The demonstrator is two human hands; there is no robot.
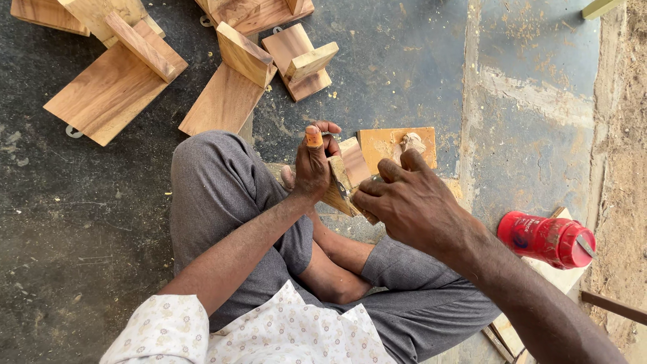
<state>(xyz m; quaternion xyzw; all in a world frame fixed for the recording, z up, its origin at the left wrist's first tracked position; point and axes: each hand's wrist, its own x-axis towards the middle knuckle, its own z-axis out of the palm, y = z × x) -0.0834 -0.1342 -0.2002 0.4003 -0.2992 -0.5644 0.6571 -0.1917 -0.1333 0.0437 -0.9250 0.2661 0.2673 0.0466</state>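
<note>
Wood block: a small pale wood block [349, 176] sits at the middle of the view, just above the person's crossed legs, tilted and held between both hands.
Left hand: the left hand [311, 165] is clamped on the block's left side, its fingers curled over the top edge; the thumb tip is smeared orange.
Right hand: the right hand [404, 202] is closed on the block's right, lower edge, pressing something small against it; what it is cannot be made out.
Board behind: a flat orange-brown board [391, 145] lies on the floor just beyond the block, with a pale lump on it.
Bottle: a red plastic bottle [547, 238] lies on its side to the right, well apart from the hands.
Further off: several wooden L-shaped pieces [229, 87] lie scattered on the dark floor [87, 222] at the top of the view.
</note>
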